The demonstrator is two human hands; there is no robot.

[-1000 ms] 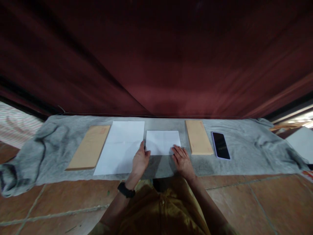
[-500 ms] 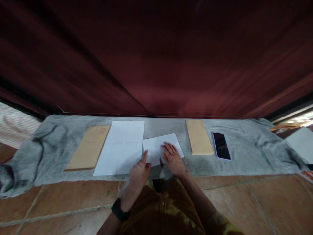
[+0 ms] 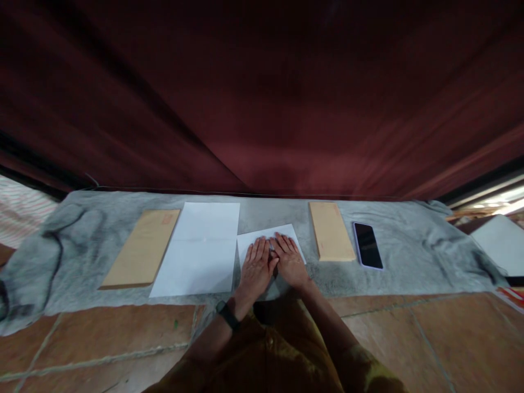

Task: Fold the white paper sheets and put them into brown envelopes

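Observation:
A folded white sheet [image 3: 268,233] lies slightly tilted on the grey cloth [image 3: 82,229] in front of me. My left hand [image 3: 256,266] rests flat on its left part, fingers stretched out side by side. Beside it my right hand [image 3: 289,257] also lies flat on the sheet, fingers extended, the two hands touching at the thumbs. Both hands cover most of the sheet's near half. A black band sits on my left wrist.
A larger white sheet [image 3: 198,248] and a tan envelope [image 3: 143,248] lie to the left. Another tan envelope [image 3: 331,230] and a dark phone [image 3: 367,245] lie to the right. A dark red curtain [image 3: 262,98] hangs behind; a tiled floor [image 3: 102,338] is nearest me.
The folded sheet was drawn toward me and turned slightly. My left hand left its left edge and now lies flat on it next to my right hand.

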